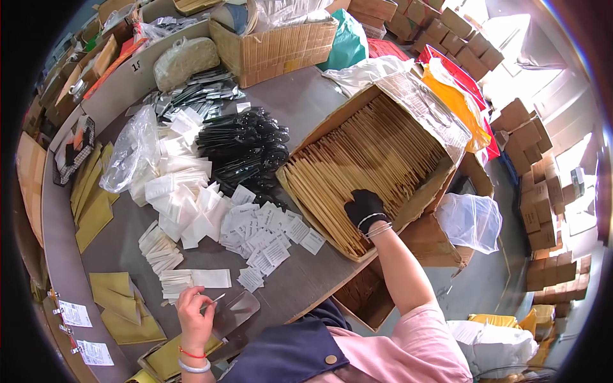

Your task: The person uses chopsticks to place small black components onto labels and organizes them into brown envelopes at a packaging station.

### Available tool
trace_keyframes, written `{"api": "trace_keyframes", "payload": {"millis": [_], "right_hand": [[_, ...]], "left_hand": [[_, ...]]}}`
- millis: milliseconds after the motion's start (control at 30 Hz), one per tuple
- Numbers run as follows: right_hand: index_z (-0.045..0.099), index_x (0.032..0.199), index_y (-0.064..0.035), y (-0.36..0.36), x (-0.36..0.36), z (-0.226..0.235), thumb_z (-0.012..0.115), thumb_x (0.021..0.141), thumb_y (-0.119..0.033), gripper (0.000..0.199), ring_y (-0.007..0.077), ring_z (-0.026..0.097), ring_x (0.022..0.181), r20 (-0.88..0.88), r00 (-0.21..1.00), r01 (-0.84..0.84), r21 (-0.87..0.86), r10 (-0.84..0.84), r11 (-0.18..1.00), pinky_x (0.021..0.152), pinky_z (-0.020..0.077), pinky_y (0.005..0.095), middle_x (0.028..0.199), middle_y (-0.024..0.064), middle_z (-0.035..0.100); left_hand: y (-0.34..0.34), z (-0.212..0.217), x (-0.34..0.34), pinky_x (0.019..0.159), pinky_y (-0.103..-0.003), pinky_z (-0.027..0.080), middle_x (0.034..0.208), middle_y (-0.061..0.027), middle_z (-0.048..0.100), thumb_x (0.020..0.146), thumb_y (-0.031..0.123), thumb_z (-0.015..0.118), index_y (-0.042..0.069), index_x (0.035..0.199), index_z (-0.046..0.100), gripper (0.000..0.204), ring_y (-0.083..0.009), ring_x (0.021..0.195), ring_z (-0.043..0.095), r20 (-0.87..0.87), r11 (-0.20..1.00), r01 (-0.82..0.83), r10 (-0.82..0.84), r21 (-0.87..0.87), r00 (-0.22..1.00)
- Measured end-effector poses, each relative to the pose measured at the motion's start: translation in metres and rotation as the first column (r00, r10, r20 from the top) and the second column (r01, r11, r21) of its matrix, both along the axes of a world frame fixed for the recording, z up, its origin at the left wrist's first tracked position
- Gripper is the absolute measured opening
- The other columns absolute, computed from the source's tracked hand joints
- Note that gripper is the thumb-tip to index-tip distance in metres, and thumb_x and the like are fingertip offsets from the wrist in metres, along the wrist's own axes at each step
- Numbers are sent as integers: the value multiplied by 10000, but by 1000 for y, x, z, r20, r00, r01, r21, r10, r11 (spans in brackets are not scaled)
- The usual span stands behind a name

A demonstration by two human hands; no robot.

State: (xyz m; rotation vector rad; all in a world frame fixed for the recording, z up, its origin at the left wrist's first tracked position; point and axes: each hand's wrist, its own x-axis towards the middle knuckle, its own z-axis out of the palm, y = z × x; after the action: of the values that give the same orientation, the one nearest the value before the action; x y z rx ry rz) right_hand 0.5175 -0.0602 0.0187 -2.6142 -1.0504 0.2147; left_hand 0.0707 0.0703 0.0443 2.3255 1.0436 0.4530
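My left hand (195, 316) is bare, with its thumb and fingers drawn together at a thin pale strip (219, 297) too small to name. Just beyond it lies a row of white paper packets (207, 278). A clear plastic piece (241, 311) is beside it at the table edge. My right hand (367, 208), in a black glove, reaches into an open cardboard box (440, 185) and touches the tightly packed brown envelopes (357, 163). Its fingertips are hidden among them. Small printed white packets (265, 233) are spread left of the box.
Black plastic-wrapped items (246, 150) and white packets (182, 185) are heaped mid-table. Yellow-brown envelopes (124, 303) lie at the left by a low partition (60, 255). Another carton (274, 48) stands at the back. A lower carton (428, 239) holds a clear bag (469, 220).
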Motion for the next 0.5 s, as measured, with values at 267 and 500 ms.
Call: {"api": "trace_keyframes", "payload": {"millis": [267,500], "right_hand": [[657,856,-15,0,8,-1,637,735,-307,317,422,621,887,-56,996,61,-48,-63,997,780,504,471,876,233,650],[667,830,-23,-18,-14,50,649,749,-283,273,376,659,785,-15,998,69,22,-68,997,678,511,427,776,209,667]], "left_hand": [[-3,0,2,912,-418,448,1074,-122,644,674,22,739,46,732,624,132,-326,1047,586,25,999,-14,14,-33,1000],[-1,5,3,896,-415,442,1040,-111,643,683,26,743,49,750,625,137,-319,1020,583,56,1000,-16,17,-20,998]]}}
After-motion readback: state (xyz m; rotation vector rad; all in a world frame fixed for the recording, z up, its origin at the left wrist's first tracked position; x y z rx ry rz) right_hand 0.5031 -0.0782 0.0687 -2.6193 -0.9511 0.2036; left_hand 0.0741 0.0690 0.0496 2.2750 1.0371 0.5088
